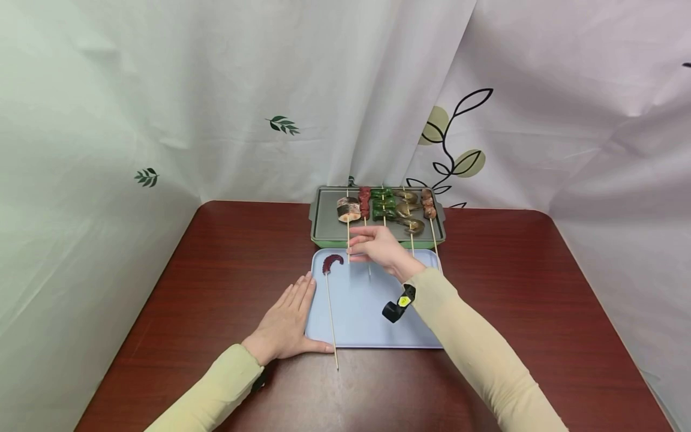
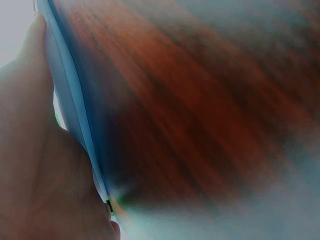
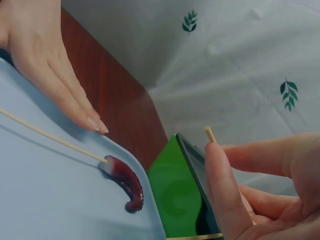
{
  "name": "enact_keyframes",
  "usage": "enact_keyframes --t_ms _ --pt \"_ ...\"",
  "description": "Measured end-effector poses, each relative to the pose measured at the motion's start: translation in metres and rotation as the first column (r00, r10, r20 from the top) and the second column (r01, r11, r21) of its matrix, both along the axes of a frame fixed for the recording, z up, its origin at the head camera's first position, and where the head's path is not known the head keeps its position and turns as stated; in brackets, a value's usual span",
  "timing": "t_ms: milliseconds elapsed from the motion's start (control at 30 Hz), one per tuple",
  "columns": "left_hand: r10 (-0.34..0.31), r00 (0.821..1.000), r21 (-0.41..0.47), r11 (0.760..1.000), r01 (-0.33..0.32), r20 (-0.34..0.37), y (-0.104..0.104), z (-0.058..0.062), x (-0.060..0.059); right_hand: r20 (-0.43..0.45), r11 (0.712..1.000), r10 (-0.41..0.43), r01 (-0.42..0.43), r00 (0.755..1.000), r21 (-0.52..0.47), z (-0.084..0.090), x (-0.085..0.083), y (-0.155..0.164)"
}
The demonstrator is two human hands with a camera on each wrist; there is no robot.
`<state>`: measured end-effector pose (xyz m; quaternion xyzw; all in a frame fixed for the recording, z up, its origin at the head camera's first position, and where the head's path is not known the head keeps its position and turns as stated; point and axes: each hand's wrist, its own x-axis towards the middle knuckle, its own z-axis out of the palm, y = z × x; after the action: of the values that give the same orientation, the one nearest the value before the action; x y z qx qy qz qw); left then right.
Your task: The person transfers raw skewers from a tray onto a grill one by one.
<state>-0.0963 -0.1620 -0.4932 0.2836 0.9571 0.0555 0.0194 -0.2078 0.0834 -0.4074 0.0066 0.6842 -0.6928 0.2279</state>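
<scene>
My right hand pinches the bare stick end of a skewer with dark-skinned, pale fish-like pieces. Its food end overlaps the left part of the grey grill pan in the head view. In the right wrist view, the stick's tip pokes out past my thumb and fingertip. Fingers straight, my left hand rests along the left edge of the light blue tray, thumb at its front corner. A dark red tentacle skewer lies on the tray, its stick reaching over the front rim.
On the pan lie a red meat skewer, a green pepper skewer, a shrimp skewer and a brown meat skewer. Several sticks jut over the tray's far side. A curtain hangs behind the wooden table.
</scene>
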Motion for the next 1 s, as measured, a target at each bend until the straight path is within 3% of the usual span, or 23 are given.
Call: enact_keyframes --t_ms 133,400,633,1000 --pt "0.001 0.999 -0.023 1.0 0.0 0.032 0.002 0.008 0.0 -0.004 1.0 -0.007 0.007 1.0 0.008 -0.001 -0.001 -0.002" --pt "-0.001 0.999 -0.018 1.0 0.001 0.034 0.001 0.007 0.0 -0.033 0.999 0.007 -0.006 0.999 0.039 0.0 0.004 -0.003" --pt "-0.011 1.0 0.014 1.0 0.011 -0.002 0.0 0.0 0.001 -0.172 0.982 0.07 -0.037 0.983 0.187 0.005 0.015 -0.001" --pt "0.004 0.999 -0.042 0.999 -0.002 0.033 0.001 0.006 0.0 -0.288 0.99 0.065 -0.027 0.956 0.136 0.037 0.042 0.009"
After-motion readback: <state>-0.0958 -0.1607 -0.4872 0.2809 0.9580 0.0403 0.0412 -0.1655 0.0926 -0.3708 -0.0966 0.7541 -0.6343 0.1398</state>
